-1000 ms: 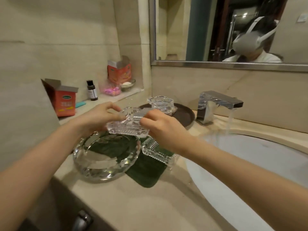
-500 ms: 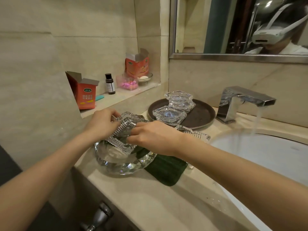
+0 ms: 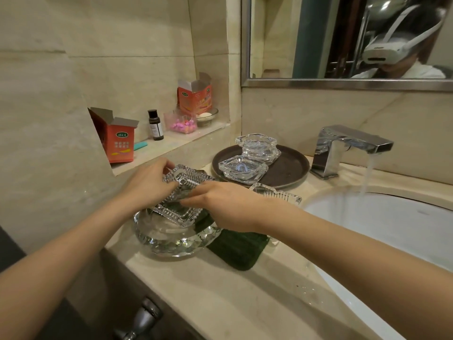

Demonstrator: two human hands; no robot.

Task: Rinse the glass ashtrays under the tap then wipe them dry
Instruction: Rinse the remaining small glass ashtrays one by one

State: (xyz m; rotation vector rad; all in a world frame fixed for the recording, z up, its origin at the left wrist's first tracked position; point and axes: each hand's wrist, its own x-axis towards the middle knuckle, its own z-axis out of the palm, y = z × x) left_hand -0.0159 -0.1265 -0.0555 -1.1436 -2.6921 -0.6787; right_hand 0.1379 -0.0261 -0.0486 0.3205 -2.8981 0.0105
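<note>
Now lowered, tilted, into the round glass bowl [image 3: 171,238]: ribbed ashtray [image 3: 182,192], pinched by left hand [image 3: 147,185] and right hand [image 3: 228,204]; tap [image 3: 343,148] running, rinse pending.

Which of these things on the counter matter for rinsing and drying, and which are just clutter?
Job: ribbed ashtray held by left hand and right hand; round ashtray; green cloth; running tap.
Clutter: orange boxes; dark bottle; pink beads.
</note>
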